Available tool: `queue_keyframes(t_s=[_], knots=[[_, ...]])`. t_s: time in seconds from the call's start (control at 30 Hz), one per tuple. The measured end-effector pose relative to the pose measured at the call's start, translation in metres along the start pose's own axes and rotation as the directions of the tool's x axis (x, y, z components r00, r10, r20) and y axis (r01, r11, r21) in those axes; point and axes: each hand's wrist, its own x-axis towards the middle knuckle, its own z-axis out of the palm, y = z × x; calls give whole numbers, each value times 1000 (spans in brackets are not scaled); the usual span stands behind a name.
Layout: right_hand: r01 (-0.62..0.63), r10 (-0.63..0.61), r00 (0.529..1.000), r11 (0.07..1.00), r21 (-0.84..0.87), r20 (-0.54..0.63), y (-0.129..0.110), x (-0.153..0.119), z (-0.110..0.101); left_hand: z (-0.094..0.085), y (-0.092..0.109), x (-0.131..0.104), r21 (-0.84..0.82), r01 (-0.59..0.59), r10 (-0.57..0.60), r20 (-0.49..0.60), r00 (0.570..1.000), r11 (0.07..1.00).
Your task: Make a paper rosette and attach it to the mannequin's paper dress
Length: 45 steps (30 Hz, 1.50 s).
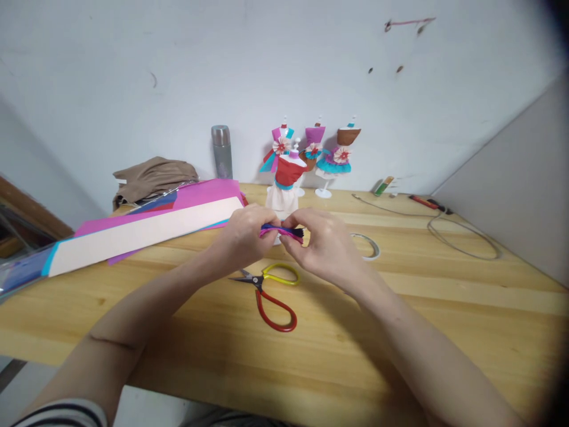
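A small pleated strip of blue and magenta paper [281, 230] is pinched between both my hands above the table. My left hand [249, 232] has its thumb and fingers closed on the strip's left end. On the right end, my right hand [326, 242] grips it the same way, the folded edges showing dark at its fingertips. Just below lie scissors [256, 281] with one yellow and one red handle, blades apart. Behind my hands stands a mini dress form [291, 173] in a red top and pale skirt, its base partly hidden.
Several more dressed mini forms [342, 155] stand by the wall. Coloured paper sheets [146, 235], brown cloth [153, 178] and a grey flask [221, 153] are at left. At right are a roll of tape [376, 249], a glue stick [383, 186], a cable [462, 237] and a red cutter [423, 202].
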Motion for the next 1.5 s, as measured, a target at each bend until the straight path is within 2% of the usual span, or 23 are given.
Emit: queue_keyframes(t_s=[0.23,0.43,0.5,0.57,0.6,0.63,0.67,0.73,0.8,0.83,0.9,1.0,1.07,1.1,1.33,1.4,1.5], knots=[[34,-35,997,999,-22,-72,5,1,5,-3,2,-1,-12,-42,42,20,999,999],[39,-40,997,999,-15,-66,3,0,6,-2,5,-2,25,-17,15,75,997,1000],[25,-24,998,1000,6,-52,2,0,6,-2,4,-1,-25,11,-10,72,997,1000],[-8,11,999,997,73,-44,2,1,3,-4,1,1,-153,108,-96,81,992,982],[-33,40,997,992,124,-59,3,2,1,-5,-1,3,-260,193,-166,123,978,946],[-59,76,993,982,178,-90,5,3,-2,-7,-4,5,-388,297,-233,203,951,873],[-83,117,983,971,226,-140,7,4,-6,-9,-6,7,-519,408,-279,311,909,751],[-110,194,945,947,303,-262,12,5,-15,-12,-11,10,-698,590,-266,527,807,407],[-113,244,909,925,362,-339,17,6,-23,-12,-14,12,-737,669,-197,644,739,100],[-118,266,902,910,397,-341,19,6,-27,-10,-14,13,-732,682,-177,672,719,-7],[-150,309,915,857,493,-260,21,7,-31,-7,-13,13,-717,684,-167,697,697,-138],[-246,292,956,748,617,27,18,8,-29,-1,-10,12,-717,659,-190,697,692,-230],[-300,230,954,716,631,192,14,10,-24,1,-7,11,-721,645,-218,692,688,-252],[-316,216,948,715,623,232,12,11,-21,1,-6,11,-723,641,-234,690,685,-257],[-297,278,951,682,669,139,13,12,-15,4,-5,9,-741,618,-299,671,678,-263],[-297,263,952,649,700,159,15,12,-15,6,-6,8,-730,635,-268,684,679,-254],[-340,230,940,587,735,251,17,12,-13,9,-7,7,-695,681,-214,719,661,-231]])
